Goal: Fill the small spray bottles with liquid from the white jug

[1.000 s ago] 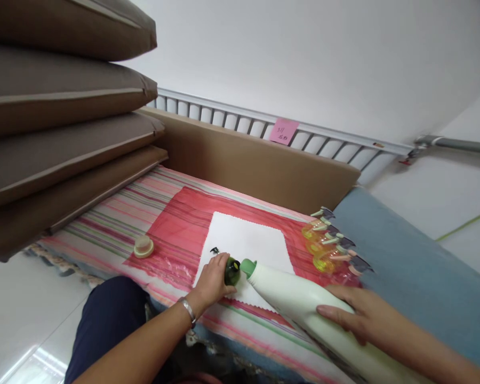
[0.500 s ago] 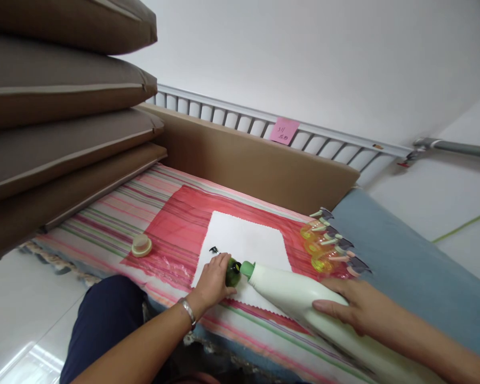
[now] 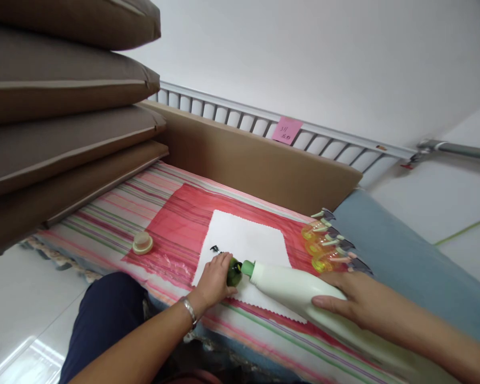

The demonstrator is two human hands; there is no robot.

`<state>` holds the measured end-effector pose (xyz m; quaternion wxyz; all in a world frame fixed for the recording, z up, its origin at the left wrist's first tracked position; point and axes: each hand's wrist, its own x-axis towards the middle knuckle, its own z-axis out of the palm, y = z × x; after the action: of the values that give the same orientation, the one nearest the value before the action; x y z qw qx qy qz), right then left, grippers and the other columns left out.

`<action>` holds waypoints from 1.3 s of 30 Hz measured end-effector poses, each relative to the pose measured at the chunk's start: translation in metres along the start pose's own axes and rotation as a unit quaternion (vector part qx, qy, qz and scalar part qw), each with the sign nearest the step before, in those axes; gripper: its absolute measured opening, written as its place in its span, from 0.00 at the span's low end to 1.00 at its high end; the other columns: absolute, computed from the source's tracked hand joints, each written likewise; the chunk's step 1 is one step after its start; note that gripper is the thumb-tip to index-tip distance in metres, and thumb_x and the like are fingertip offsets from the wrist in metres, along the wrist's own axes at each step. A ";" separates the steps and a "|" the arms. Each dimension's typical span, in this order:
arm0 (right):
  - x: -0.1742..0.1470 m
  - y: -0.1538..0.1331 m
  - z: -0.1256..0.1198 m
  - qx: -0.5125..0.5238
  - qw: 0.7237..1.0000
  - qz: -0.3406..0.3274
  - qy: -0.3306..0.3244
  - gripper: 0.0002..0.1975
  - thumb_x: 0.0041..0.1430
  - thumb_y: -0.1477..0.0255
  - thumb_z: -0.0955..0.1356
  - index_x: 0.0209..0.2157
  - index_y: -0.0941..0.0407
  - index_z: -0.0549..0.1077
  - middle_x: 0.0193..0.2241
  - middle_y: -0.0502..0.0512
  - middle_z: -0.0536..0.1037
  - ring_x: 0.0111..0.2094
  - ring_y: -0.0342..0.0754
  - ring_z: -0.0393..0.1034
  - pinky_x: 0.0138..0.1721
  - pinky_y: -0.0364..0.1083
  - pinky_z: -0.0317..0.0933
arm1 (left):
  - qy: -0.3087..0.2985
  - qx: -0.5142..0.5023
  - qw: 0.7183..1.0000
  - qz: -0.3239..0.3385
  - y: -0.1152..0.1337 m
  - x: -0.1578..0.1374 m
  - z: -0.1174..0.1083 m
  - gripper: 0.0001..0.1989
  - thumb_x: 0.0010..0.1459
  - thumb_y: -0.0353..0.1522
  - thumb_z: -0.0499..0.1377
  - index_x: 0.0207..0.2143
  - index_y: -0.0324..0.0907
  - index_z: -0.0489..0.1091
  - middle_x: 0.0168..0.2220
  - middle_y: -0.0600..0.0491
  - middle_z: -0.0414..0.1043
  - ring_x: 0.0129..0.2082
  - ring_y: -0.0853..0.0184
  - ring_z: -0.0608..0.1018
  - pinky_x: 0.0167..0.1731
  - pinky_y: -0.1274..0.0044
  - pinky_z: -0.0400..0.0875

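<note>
My left hand (image 3: 217, 276) is wrapped round a small green bottle (image 3: 234, 273) above the white cloth (image 3: 250, 237). A large pale green bottle (image 3: 288, 288) lies tilted in my right hand (image 3: 346, 298), its green neck (image 3: 248, 268) right at the small bottle's mouth. Whether liquid is flowing between them I cannot tell. A small black pump top (image 3: 215, 248) rests on the white cloth just beyond my left fingers. To the left sits a round cream-coloured cap (image 3: 143, 242). Several yellow spray bottles (image 3: 318, 246) with trigger heads are lined up on the right.
A red translucent sheet (image 3: 176, 213) lies under the white cloth on a striped cloth (image 3: 116, 213). Brown cushions (image 3: 72, 117) are stacked at left. Behind stand a brown panel (image 3: 256, 165) and a white radiator (image 3: 224, 114) with a pink note (image 3: 287, 130).
The whole view has shifted slightly. Both hands keep their hold on the two bottles, and the large bottle's neck stays at the small bottle's mouth.
</note>
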<state>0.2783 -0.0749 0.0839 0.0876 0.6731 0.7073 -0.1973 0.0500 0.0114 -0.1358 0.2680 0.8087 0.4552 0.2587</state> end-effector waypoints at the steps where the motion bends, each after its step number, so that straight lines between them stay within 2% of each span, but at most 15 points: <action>1: 0.000 0.000 -0.001 -0.004 1.000 0.001 0.000 0.18 0.54 0.54 0.63 0.32 0.53 0.73 0.34 0.54 0.78 0.34 0.53 0.71 0.34 0.46 0.60 | 0.000 0.001 1.000 0.000 0.000 0.000 0.000 0.46 0.36 0.32 0.69 0.56 0.46 0.51 0.58 0.46 0.57 0.57 0.54 0.61 0.53 0.65 0.59; 7: 0.003 0.000 -0.001 -0.020 1.000 0.006 0.003 0.17 0.54 0.54 0.63 0.31 0.51 0.73 0.34 0.53 0.79 0.34 0.53 0.71 0.33 0.46 0.59 | 0.003 0.004 1.000 -0.002 0.000 0.000 0.001 0.46 0.36 0.32 0.69 0.56 0.46 0.51 0.58 0.47 0.57 0.56 0.55 0.62 0.53 0.65 0.59; 15: 0.000 -0.013 -0.008 -0.058 0.998 0.032 0.010 0.17 0.54 0.55 0.63 0.32 0.53 0.74 0.35 0.57 0.78 0.35 0.55 0.71 0.33 0.48 0.60 | 0.000 0.004 1.000 -0.006 0.002 0.000 -0.001 0.45 0.37 0.32 0.68 0.56 0.47 0.51 0.58 0.47 0.57 0.57 0.54 0.61 0.52 0.65 0.59; 24: -0.001 -0.014 -0.011 -0.078 0.997 0.027 0.006 0.18 0.54 0.54 0.62 0.33 0.53 0.73 0.36 0.59 0.78 0.35 0.56 0.70 0.34 0.49 0.60 | -0.003 0.000 1.000 -0.006 0.001 0.000 0.000 0.45 0.36 0.32 0.68 0.56 0.47 0.51 0.58 0.47 0.57 0.57 0.54 0.61 0.52 0.65 0.60; 39: 0.002 -0.013 -0.011 -0.067 0.998 0.005 0.013 0.16 0.53 0.55 0.64 0.29 0.53 0.71 0.31 0.54 0.77 0.31 0.53 0.71 0.30 0.47 0.57 | -0.001 -0.004 1.000 -0.007 0.002 -0.001 -0.001 0.44 0.37 0.32 0.68 0.56 0.47 0.51 0.59 0.47 0.56 0.58 0.54 0.60 0.53 0.65 0.59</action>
<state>0.2671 -0.0687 0.0948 0.1244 0.6719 0.7166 -0.1396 0.0503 0.0099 -0.1340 0.2739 0.8046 0.4597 0.2575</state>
